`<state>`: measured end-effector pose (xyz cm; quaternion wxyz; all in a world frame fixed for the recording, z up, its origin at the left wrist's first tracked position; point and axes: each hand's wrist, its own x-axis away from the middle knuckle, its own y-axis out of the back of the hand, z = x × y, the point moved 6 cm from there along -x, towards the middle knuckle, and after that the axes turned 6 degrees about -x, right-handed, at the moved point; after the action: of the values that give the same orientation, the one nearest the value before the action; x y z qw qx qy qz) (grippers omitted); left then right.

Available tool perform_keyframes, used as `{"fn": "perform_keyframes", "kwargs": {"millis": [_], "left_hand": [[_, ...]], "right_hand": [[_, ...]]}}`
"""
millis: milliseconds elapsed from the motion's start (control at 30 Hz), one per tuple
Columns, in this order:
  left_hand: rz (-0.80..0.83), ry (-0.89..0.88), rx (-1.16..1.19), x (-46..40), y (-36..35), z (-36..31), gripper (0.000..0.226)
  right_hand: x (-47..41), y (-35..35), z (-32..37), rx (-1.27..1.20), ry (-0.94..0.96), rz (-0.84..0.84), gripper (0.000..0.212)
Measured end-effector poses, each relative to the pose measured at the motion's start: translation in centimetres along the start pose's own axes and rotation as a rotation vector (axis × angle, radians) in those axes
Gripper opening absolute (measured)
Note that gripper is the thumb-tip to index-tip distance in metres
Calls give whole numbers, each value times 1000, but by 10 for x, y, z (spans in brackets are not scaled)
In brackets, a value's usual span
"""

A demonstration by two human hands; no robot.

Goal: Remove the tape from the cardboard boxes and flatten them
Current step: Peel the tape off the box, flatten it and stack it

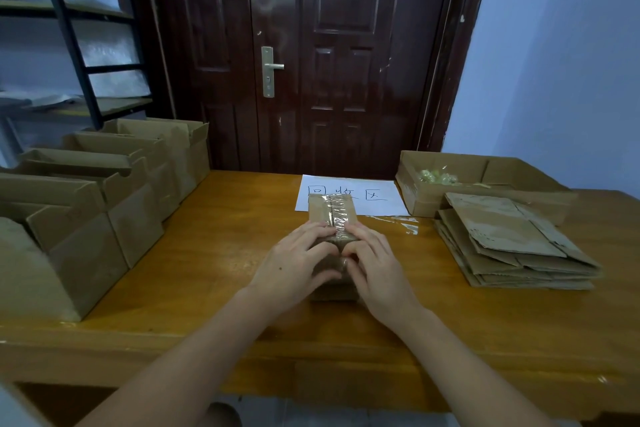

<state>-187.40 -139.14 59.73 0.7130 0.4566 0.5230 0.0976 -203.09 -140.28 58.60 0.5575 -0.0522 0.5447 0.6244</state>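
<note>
A small brown cardboard box stands in the middle of the wooden table, sealed along its top by a strip of clear tape. My left hand grips the box's near left side, fingers curled over the top edge. My right hand holds the near right side, and its fingertips pinch at the tape end on the near face. The box's near face is mostly hidden by both hands.
Several open cardboard boxes line the table's left side. A stack of flattened boxes lies at the right, behind it an open box with tape scraps. A white sheet with handwriting and loose tape lie beyond the box.
</note>
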Motion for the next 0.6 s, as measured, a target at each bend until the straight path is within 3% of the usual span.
{"fn": "perform_keyframes", "kwargs": {"millis": [267, 433, 600], "left_hand": [[-97, 30, -16, -4, 0, -2, 10], [-82, -2, -13, -3, 4, -2, 15], [2, 80, 44, -4, 9, 3, 33]], "right_hand": [[0, 5, -4, -4, -13, 91, 28], [-11, 9, 4, 83, 50, 10, 16], [-9, 18, 11, 121, 86, -90, 13]]}}
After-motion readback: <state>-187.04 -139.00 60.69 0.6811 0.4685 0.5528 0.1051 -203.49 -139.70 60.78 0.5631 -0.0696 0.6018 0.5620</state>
